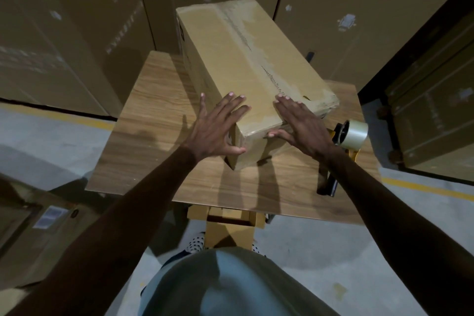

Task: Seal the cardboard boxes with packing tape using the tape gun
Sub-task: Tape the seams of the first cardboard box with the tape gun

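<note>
I see big stacked cartons [77,33] all round the back and sides, some with white labels and faint print. Grey floor [51,141] below with a yellow line running across it on both sides.

Centre of view: wood-grain table [143,141], sitting on a yellowish base I can only partly see under the near edge.

On the table, one long cardboard box [230,59], lying lengthwise away from me and angled, far end to the left, near end to the right. Flaps are shut. Tape strip [259,59] runs down the top seam and wraps over the near end; it looks wrinkled and patchy in places.

Both forearms reach in from the bottom corners, bare.

Left hand [218,126] is flat and spread on the near left corner of the box: fingers on the top face, thumb down on the near end face. Not gripping, palm pressed on cardboard.

Right hand [300,123] is also flat, fingers together on the top near the tape strip, thumb hooked over the near edge onto the end face. Nothing clasped in it.

Tape gun [343,146] lies on the table just right of the box, behind the right wrist, touched by neither hand. Its clear tape roll [356,132] points away from me, black handle towards the near table edge. Wrist hides part of the body.
</note>
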A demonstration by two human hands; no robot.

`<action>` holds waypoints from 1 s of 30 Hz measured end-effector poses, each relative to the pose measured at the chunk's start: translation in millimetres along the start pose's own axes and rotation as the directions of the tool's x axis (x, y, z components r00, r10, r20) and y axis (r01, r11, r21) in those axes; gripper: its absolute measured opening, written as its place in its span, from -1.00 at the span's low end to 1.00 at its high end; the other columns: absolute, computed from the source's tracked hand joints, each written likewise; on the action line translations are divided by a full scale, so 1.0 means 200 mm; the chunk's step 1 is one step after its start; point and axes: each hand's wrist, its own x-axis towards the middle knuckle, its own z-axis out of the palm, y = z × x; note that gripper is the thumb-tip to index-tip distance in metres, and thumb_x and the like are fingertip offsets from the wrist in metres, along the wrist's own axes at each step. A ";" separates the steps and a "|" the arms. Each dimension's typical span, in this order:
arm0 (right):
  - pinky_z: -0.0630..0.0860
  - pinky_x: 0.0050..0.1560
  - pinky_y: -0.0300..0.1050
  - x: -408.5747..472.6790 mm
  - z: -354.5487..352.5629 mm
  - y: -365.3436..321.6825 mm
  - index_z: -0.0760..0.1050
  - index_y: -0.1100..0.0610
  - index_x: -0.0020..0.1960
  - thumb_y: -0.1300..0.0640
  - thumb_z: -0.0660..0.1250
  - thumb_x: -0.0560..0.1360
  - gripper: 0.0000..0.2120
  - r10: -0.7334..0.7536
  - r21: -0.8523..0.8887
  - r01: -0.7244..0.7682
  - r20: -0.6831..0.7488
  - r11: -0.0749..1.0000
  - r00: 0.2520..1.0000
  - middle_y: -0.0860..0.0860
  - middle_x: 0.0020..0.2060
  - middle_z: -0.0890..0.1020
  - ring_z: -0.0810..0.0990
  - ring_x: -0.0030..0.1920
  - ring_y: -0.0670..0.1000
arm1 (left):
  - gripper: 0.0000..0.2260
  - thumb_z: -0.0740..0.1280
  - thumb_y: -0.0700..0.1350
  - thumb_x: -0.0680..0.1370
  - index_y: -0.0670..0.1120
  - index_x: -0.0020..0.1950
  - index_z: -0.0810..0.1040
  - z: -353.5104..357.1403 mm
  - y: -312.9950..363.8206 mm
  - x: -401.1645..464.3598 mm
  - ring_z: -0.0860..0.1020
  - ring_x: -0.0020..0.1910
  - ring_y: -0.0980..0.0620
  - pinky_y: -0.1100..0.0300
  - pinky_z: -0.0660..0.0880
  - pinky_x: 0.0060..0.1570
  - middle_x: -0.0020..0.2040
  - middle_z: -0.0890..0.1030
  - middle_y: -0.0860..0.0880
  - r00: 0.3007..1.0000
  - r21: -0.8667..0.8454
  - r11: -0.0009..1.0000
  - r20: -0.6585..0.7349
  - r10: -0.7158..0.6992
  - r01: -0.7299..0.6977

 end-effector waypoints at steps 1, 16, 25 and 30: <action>0.23 0.50 0.16 0.00 -0.01 0.02 0.21 0.21 0.59 -0.47 -0.01 0.53 -0.08 -0.010 0.013 0.010 0.002 1.000 1.000 0.18 0.57 0.26 0.26 0.55 0.17 | 0.03 0.14 0.61 0.35 0.05 0.65 0.01 -0.01 0.00 0.00 -0.07 0.63 -0.04 -0.59 -0.04 0.36 0.67 -0.04 -0.03 1.000 0.007 1.000 0.019 -0.005 0.005; 0.33 0.49 0.15 0.01 -0.16 0.19 0.07 0.02 0.65 -0.37 0.26 0.49 -0.12 0.001 0.099 -0.015 0.143 0.995 0.990 -0.03 0.63 0.12 0.16 0.60 0.03 | -0.13 -0.08 0.51 0.51 -0.05 0.63 0.16 -0.07 0.18 0.06 0.03 0.63 -0.03 -0.31 -0.05 0.54 0.65 0.09 -0.05 0.977 -0.178 0.961 0.001 -0.214 0.211; 0.08 0.56 0.04 0.03 -0.12 0.02 0.03 0.15 0.65 -0.26 0.33 0.50 -0.09 0.142 0.144 -0.158 0.118 0.977 0.983 0.09 0.64 0.06 0.05 0.62 0.09 | -0.10 -0.08 0.53 0.47 -0.01 0.65 0.07 -0.08 -0.03 0.02 0.00 0.63 0.00 -0.18 0.00 0.56 0.65 0.03 0.00 0.992 -0.182 0.976 0.070 -0.105 0.116; -0.02 0.59 -0.01 0.01 -0.12 0.05 -0.03 0.12 0.66 -0.31 0.29 0.52 -0.07 0.084 0.176 -0.112 0.159 0.978 0.984 0.06 0.64 0.01 0.00 0.63 0.05 | -0.11 -0.07 0.51 0.47 -0.04 0.64 0.13 -0.16 -0.06 0.04 0.06 0.62 0.01 -0.21 -0.05 0.54 0.65 0.10 -0.02 0.994 -0.123 0.989 0.080 -0.073 0.083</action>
